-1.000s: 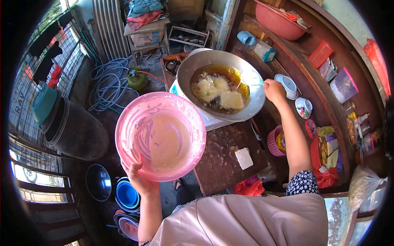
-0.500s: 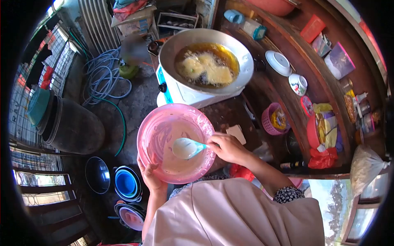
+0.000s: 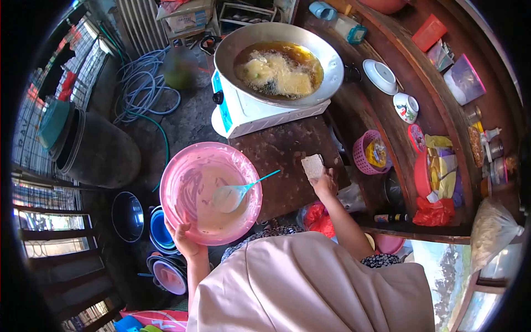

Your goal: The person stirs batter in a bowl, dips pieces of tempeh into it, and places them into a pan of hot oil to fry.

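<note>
My left hand (image 3: 187,240) grips the near rim of a pink plastic bowl (image 3: 176,160), thumb inside. Pale, thin batter (image 3: 207,217) coats the bowl's inside. A turquoise ladle (image 3: 243,190) rests in it, cup down in the batter and handle over the right rim. On the right, my right hand (image 3: 326,183) is closed on the near edge of a pale, rectangular slice of what looks like tempeh (image 3: 313,166), over the dark wooden tabletop (image 3: 279,149). Beyond, a large metal wok (image 3: 332,72) holds bubbling oil with battered pieces (image 3: 293,83) frying in it.
The wok sits on a white gas stove (image 3: 271,119). To the right, wooden shelves hold a white plate (image 3: 380,76), a small bowl (image 3: 405,107) and a pink basket (image 3: 362,160). At left are a dark barrel (image 3: 108,149), a coiled hose (image 3: 133,91) and stacked basins (image 3: 160,229).
My right hand has let go of the ladle, moved right and taken hold of the tempeh slice. The bowl has shifted left in my left hand.
</note>
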`<state>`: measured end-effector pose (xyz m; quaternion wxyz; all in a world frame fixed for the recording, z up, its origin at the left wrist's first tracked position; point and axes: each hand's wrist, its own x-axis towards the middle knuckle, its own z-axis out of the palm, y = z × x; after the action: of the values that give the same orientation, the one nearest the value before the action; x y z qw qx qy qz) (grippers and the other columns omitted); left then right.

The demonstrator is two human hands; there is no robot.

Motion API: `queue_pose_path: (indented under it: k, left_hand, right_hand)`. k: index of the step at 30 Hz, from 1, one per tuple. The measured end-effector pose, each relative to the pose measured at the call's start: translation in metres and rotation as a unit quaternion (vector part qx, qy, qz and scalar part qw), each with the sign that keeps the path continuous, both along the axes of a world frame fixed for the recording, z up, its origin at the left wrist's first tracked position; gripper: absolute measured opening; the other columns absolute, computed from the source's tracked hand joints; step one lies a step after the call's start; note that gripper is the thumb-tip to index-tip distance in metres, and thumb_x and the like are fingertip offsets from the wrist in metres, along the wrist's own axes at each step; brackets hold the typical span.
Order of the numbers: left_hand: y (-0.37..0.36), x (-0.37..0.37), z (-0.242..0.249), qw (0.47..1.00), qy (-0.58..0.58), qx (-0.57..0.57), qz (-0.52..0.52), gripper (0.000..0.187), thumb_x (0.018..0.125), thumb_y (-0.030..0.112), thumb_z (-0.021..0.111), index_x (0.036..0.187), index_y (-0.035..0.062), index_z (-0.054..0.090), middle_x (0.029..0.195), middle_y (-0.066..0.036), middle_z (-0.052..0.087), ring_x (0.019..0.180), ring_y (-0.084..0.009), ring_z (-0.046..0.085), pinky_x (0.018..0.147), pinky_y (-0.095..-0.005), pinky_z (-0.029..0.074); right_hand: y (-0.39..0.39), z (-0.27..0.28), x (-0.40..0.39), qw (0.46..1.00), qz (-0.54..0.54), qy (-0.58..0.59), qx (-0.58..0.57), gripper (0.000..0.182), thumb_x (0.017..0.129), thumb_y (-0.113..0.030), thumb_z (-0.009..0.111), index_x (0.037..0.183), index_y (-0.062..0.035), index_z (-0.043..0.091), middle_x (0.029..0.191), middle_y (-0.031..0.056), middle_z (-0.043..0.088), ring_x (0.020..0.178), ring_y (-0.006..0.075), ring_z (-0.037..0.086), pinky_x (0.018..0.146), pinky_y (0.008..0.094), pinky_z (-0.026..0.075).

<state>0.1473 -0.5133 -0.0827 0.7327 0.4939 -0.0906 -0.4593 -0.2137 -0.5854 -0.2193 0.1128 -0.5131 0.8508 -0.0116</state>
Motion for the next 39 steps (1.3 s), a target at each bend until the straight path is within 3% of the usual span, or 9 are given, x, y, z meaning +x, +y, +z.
queue_pose_path:
  k: [11, 15, 24, 32, 34, 35, 36, 37, 39]
  left_hand:
    - [0.015, -0.012, 0.012, 0.999, -0.008, -0.016, 0.044, 0.073, 0.059, 0.003, 0.047, 0.13, 0.0111, 0.034, 0.122, -0.013, 0.044, 0.113, -0.0297, 0.045, 0.093, -0.0399, 0.041]
    - [0.018, -0.009, 0.012, 0.999, -0.002, -0.014, 0.029, 0.073, 0.059, 0.003, 0.047, 0.131, 0.0074, 0.033, 0.131, -0.013, 0.04, 0.121, -0.0294, 0.04, 0.102, -0.0411, 0.035]
    - [0.004, 0.01, 0.015, 0.998, -0.009, -0.053, 0.019, 0.069, 0.058, 0.004, 0.048, 0.126, 0.0066, 0.039, 0.122, -0.011, 0.046, 0.114, -0.0281, 0.045, 0.097, -0.0385, 0.039]
    - [-0.002, 0.031, 0.021, 0.999, 0.008, -0.05, 0.018, 0.069, 0.058, 0.005, 0.047, 0.127, 0.0055, 0.038, 0.125, -0.012, 0.045, 0.116, -0.0279, 0.043, 0.1, -0.0407, 0.036]
    - [-0.006, 0.036, 0.022, 0.998, 0.005, -0.064, 0.009, 0.068, 0.059, 0.003, 0.047, 0.126, 0.0069, 0.039, 0.122, -0.011, 0.046, 0.114, -0.028, 0.045, 0.098, -0.0398, 0.037]
    - [-0.008, 0.039, 0.024, 0.997, 0.001, -0.078, 0.003, 0.067, 0.06, 0.001, 0.047, 0.126, 0.0082, 0.039, 0.12, -0.011, 0.047, 0.112, -0.0281, 0.047, 0.096, -0.0389, 0.038]
    - [-0.01, 0.039, 0.029, 0.998, 0.006, -0.06, 0.013, 0.067, 0.06, 0.003, 0.049, 0.126, 0.0082, 0.04, 0.121, -0.01, 0.047, 0.113, -0.028, 0.046, 0.096, -0.0394, 0.038]
    - [-0.012, 0.047, 0.023, 0.998, -0.016, -0.059, -0.009, 0.069, 0.059, 0.004, 0.05, 0.127, 0.0089, 0.039, 0.121, -0.009, 0.047, 0.114, -0.028, 0.045, 0.096, -0.0397, 0.038]
    - [-0.018, 0.053, 0.029, 0.997, -0.007, -0.072, -0.023, 0.07, 0.057, 0.005, 0.051, 0.126, 0.0085, 0.04, 0.122, -0.01, 0.047, 0.114, -0.0275, 0.046, 0.095, -0.0389, 0.039]
  right_hand:
    - [-0.004, 0.007, 0.007, 1.0, -0.016, 0.015, -0.016, 0.064, 0.066, -0.033, 0.073, 0.117, -0.0073, 0.046, 0.116, 0.0109, 0.048, 0.116, 0.0282, 0.04, 0.098, 0.0429, 0.031]
    - [-0.007, 0.021, 0.007, 1.0, -0.012, 0.014, 0.006, 0.062, 0.063, -0.031, 0.075, 0.114, -0.0081, 0.047, 0.117, 0.0108, 0.047, 0.118, 0.0284, 0.039, 0.098, 0.0435, 0.031]
    - [-0.012, 0.009, -0.016, 0.992, -0.009, -0.125, 0.009, 0.052, 0.062, -0.028, 0.075, 0.103, -0.0033, 0.055, 0.106, 0.0168, 0.06, 0.101, 0.033, 0.056, 0.085, 0.0398, 0.045]
    - [0.006, 0.019, -0.016, 0.985, 0.029, -0.164, -0.044, 0.045, 0.067, -0.028, 0.073, 0.096, 0.0019, 0.057, 0.098, 0.0235, 0.061, 0.094, 0.0358, 0.059, 0.082, 0.0398, 0.045]
    - [0.008, 0.022, -0.015, 0.966, 0.047, -0.238, -0.087, 0.038, 0.069, -0.021, 0.072, 0.094, 0.0027, 0.057, 0.092, 0.0213, 0.062, 0.087, 0.0317, 0.062, 0.076, 0.0384, 0.048]
    - [0.002, 0.012, -0.022, 0.966, 0.025, -0.244, -0.081, 0.031, 0.07, -0.013, 0.071, 0.09, 0.0027, 0.054, 0.085, 0.0159, 0.062, 0.081, 0.0229, 0.062, 0.068, 0.0353, 0.05]
    - [0.001, 0.038, -0.015, 0.945, 0.044, -0.308, -0.1, 0.033, 0.072, -0.012, 0.067, 0.099, 0.0004, 0.054, 0.095, 0.0217, 0.062, 0.092, 0.0341, 0.06, 0.076, 0.0397, 0.046]
    - [0.0, 0.068, -0.002, 0.929, 0.095, -0.32, -0.156, 0.025, 0.074, -0.007, 0.063, 0.095, 0.0003, 0.052, 0.091, 0.0194, 0.062, 0.089, 0.0321, 0.061, 0.074, 0.0373, 0.046]
    - [-0.012, 0.101, 0.012, 0.879, 0.158, -0.4, -0.205, 0.017, 0.078, -0.004, 0.06, 0.091, 0.0007, 0.049, 0.085, 0.0141, 0.062, 0.084, 0.0184, 0.06, 0.072, 0.03, 0.046]
